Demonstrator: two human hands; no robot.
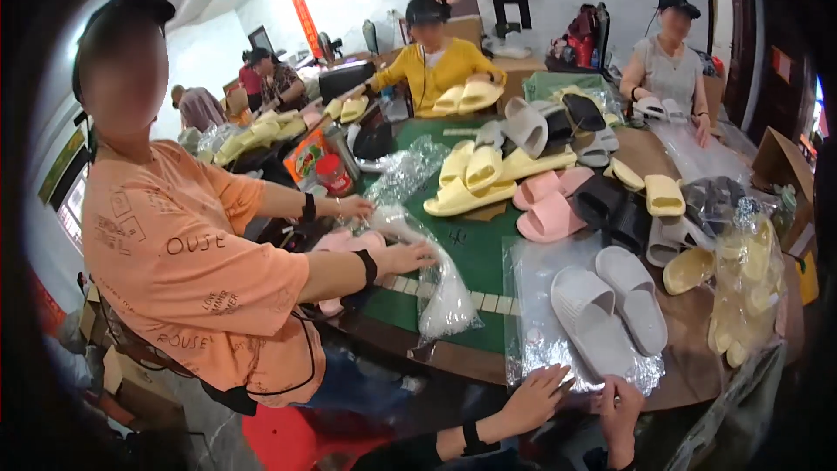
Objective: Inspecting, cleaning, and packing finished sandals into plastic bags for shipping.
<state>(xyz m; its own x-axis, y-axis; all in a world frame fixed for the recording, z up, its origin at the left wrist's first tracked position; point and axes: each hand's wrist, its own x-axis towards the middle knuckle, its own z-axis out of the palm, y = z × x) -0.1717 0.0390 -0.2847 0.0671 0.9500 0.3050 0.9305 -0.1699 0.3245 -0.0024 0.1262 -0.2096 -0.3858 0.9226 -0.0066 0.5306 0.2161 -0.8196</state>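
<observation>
At the table's (484, 253) left side, one red-lidded jar (333, 174) stands beyond a co-worker's hand (408, 257), which rests at crumpled clear plastic (449, 296). Mid-table are piled yellow slippers (482, 170), then two pink slippers (549, 216). By the near edge, the left hand (540, 391) reaches over a clear bag (534, 331), fingers extended; whether it grips, I cannot tell. On that bag lie two grey slippers (584, 303), side by side, long axes running away from the near edge and slanting left, toes outward; black slippers (602, 202) crowd the space beyond. The right hand (620, 401) curls near their heels, its grip unclear. Bagged yellow slippers (744, 283) occupy the right edge.
</observation>
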